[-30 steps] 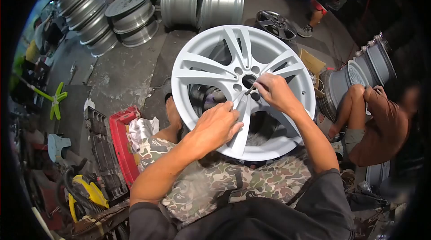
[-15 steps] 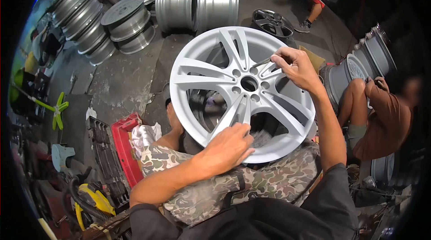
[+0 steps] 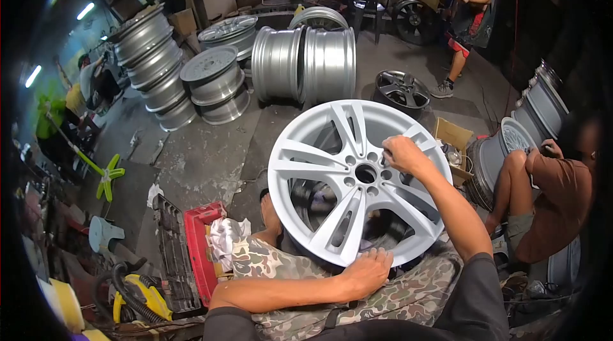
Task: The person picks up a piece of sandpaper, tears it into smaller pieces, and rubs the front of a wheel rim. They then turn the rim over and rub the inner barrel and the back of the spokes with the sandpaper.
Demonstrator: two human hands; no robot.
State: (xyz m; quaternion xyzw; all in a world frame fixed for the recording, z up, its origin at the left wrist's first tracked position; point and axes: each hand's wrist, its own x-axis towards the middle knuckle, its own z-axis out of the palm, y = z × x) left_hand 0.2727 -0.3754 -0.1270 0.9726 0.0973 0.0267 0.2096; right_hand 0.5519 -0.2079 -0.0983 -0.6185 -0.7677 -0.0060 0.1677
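Note:
A light grey wheel rim point(image 3: 319, 244) with paired spokes lies tilted over my lap, on my camouflage-clad legs. My left hand point(image 3: 369, 272) rests at the rim's near edge, its fingers spread over the lip and holding nothing visible. Near the hub, beside a spoke on the right, my right hand point(image 3: 402, 153) is closed in a pinch. What its fingertips hold, if anything, is too small to make out. The hub's centre hole and the bolt holes around it show plainly.
Stacked silver rims point(image 3: 156, 66) stand behind at the left, with two large barrels point(image 3: 329, 63) farther right. A red case point(image 3: 203, 245) sits left of my legs. A co-worker point(image 3: 555, 194) sits at the right; other people are farther back. An open cardboard box point(image 3: 450, 133) lies beyond the rim.
The view has tilted up, so the rim sits lower in it. My left hand has shifted along the near edge with its fingers spread. My right hand has come nearer the hub.

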